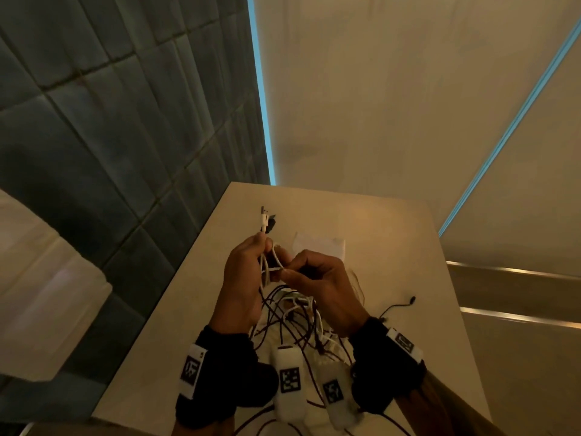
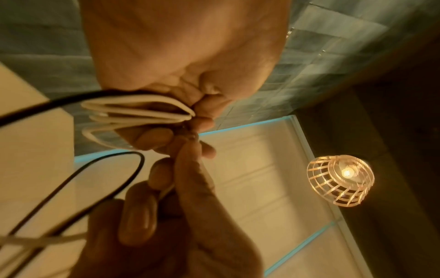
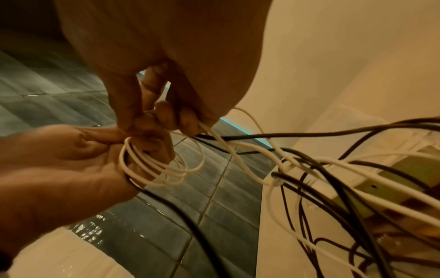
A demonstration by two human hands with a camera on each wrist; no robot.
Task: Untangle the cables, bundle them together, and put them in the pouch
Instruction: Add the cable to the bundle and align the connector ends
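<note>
Two hands [image 1: 242, 272] [image 1: 323, 287] pinching white cable coils [image 3: 154, 169]; wrist tags [image 1: 289, 379] w/ unreadable codes.

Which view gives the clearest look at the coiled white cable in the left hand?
The right wrist view: the white cable shows as several open loops in the left hand. The left wrist view shows the loops edge-on, flattened. In the head view they are small, mostly hidden between the left hand and the right hand.
</note>
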